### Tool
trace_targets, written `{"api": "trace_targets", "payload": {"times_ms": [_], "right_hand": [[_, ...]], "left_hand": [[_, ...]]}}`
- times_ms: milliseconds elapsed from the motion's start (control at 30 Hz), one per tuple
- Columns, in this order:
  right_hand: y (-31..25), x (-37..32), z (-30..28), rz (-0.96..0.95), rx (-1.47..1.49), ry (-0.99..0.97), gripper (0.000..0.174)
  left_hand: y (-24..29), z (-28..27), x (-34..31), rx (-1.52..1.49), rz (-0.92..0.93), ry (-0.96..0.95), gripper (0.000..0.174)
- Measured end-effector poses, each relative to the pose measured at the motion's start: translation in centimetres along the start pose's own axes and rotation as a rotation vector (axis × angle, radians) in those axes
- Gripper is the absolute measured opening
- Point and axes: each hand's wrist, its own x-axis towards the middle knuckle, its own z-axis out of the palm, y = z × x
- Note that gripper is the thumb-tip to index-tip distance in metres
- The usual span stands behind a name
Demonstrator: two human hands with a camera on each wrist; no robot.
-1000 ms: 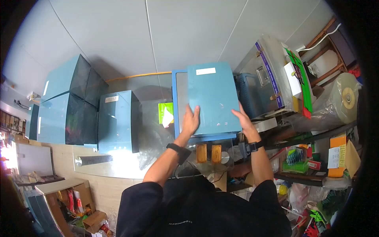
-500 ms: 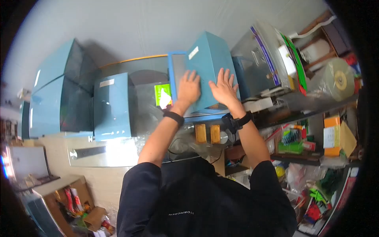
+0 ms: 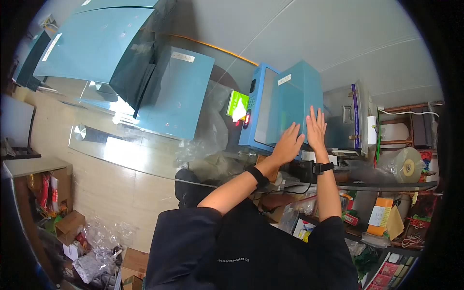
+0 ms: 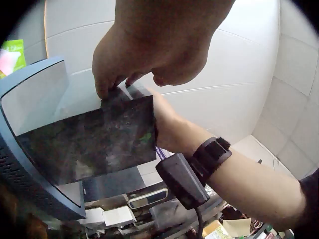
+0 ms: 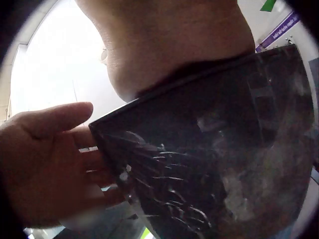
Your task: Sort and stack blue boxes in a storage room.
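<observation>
**Both palms on the blue box point(image 3: 297, 92), nothing gripped**

The box stands on end on top of the blue machine point(image 3: 246, 137) at the back of the glass counter point(image 3: 140, 159), with its white label up near the top edge. A silvery carton point(image 3: 336, 125) sits right beside it on the right.

The left hand point(image 3: 289, 143) lies flat on the lower part of the box's front face. Its fingers are pretty much straight and point up the box, and from the head view they aren't wrapped round anything. The right hand point(image 3: 315, 128) is just beside it, also flat, with the fingers together and stretched up the same face. The two hands are nearly touching, and both wrists have black straps.

The wrist views are super close and dark. The box shows up as a glossy dark panel, with the left fingertips point(image 4: 107, 89) at its top edge and the right palm against its edge.

Further left on the counter there's a teal carton point(image 3: 176, 94) standing on end, and past it a stack of teal cartons point(image 3: 92, 43). A green packet point(image 3: 236, 104) sits behind the glass between the carton and the machine. A roll of clear film point(image 3: 408, 166) sits on the shelf off to the right.
</observation>
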Motion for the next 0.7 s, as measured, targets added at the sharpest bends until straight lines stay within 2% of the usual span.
{"api": "trace_targets", "payload": {"times_ms": [233, 333, 433, 533, 633, 700], "right_hand": [[-0.8, -0.3, -0.1, 0.055, 0.015, -0.033, 0.055], [-1.0, -0.3, -0.1, 0.041, -0.024, -0.021, 0.055], [0.6, 0.3, 1.0, 0.028, -0.139, -0.007, 0.054], [0.4, 0.5, 1.1, 0.012, -0.188, -0.016, 0.052], [1.1, 0.8, 1.8, 0.022, -0.150, 0.016, 0.051], [1.8, 1.1, 2.3, 0.027, -0.105, 0.015, 0.052]], "left_hand": [[-0.1, -0.4, -0.3, 0.018, 0.029, -0.044, 0.058], [0.3, -0.7, -0.2, 0.105, 0.033, -0.063, 0.058], [-0.9, 0.0, 0.1, 0.154, 0.118, -0.041, 0.056], [-1.4, 0.3, 0.5, 0.132, 0.140, -0.008, 0.051], [-1.9, 0.4, 1.0, 0.097, 0.054, -0.081, 0.053], [-1.7, 0.2, 1.2, 0.184, 0.017, -0.137, 0.058]]}}
